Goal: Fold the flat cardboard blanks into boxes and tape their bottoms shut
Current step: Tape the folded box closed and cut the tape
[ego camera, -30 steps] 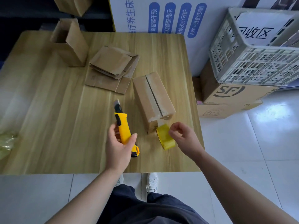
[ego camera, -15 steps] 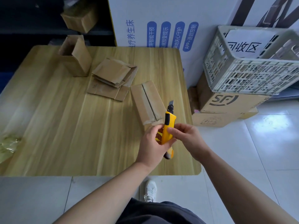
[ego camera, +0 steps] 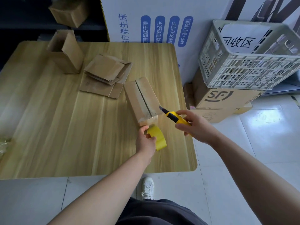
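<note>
A folded cardboard box [ego camera: 139, 98] lies bottom-up on the wooden table [ego camera: 65, 127], with tape along its seam running down over its near end. My left hand [ego camera: 146, 142] grips the yellow tape roll [ego camera: 158, 137] just below that end. My right hand [ego camera: 196, 125] holds a yellow utility knife [ego camera: 173, 116], its blade out and pointing at the box's near right corner. A stack of flat cardboard blanks [ego camera: 103, 75] lies behind the box.
An open upright box [ego camera: 66, 52] stands at the table's back left. Another box [ego camera: 69, 10] sits on a dark shelf behind. On the floor to the right a white plastic crate [ego camera: 246, 62] rests on an SF carton [ego camera: 225, 98]. Crumpled yellow tape [ego camera: 4, 145] lies at the left edge.
The knife passed from my left hand to my right hand. My left hand then took hold of the tape roll, and the blade moved to the box's near right corner.
</note>
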Motion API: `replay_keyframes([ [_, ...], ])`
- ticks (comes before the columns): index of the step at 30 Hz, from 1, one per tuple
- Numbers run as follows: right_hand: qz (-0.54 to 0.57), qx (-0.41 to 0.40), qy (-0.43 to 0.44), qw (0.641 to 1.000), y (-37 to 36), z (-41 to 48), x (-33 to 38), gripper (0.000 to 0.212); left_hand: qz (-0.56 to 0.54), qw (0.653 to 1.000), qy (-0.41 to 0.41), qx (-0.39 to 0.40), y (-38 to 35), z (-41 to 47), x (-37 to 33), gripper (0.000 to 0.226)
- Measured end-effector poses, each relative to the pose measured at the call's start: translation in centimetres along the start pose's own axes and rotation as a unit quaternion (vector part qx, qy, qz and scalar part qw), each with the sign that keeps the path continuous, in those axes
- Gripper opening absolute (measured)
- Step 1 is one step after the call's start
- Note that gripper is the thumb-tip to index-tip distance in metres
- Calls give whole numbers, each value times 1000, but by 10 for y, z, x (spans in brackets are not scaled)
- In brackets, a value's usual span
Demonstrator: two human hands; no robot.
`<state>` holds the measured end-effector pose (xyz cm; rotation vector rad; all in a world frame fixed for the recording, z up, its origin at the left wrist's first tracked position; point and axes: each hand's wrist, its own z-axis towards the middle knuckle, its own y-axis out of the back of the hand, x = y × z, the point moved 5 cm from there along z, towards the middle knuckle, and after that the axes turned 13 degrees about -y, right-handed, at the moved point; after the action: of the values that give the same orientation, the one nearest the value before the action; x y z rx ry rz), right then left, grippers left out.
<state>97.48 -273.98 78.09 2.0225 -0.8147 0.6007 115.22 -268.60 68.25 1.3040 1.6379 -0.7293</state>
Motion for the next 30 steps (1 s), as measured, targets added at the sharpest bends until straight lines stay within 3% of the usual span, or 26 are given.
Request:
replay_keyframes([
  [2,-34,21,28,999,4,-2,4,32,14,1000,-6,7,1,2,-4,43],
  [6,-237,2,84,968,5,-2,18,29,40,999,0,-3,6,7,-13,13],
  [9,-342,-27,113,933,0,0,30,31,54,999,1,2,8,13,-15,17],
  [14,-427,-28,93,899,-9,9,41,29,74,997,12,16,12,19,-21,18],
  [17,-443,-19,73,893,-13,12,47,29,88,996,7,26,13,22,-25,24],
  [22,-477,-30,6,879,-15,29,36,29,142,989,-28,38,19,27,-30,13],
  [28,-357,40,-56,932,-34,29,-17,21,186,980,-55,40,33,34,-39,17],
  [30,-328,41,-61,942,-56,31,-35,30,207,975,-67,41,36,36,-43,19],
])
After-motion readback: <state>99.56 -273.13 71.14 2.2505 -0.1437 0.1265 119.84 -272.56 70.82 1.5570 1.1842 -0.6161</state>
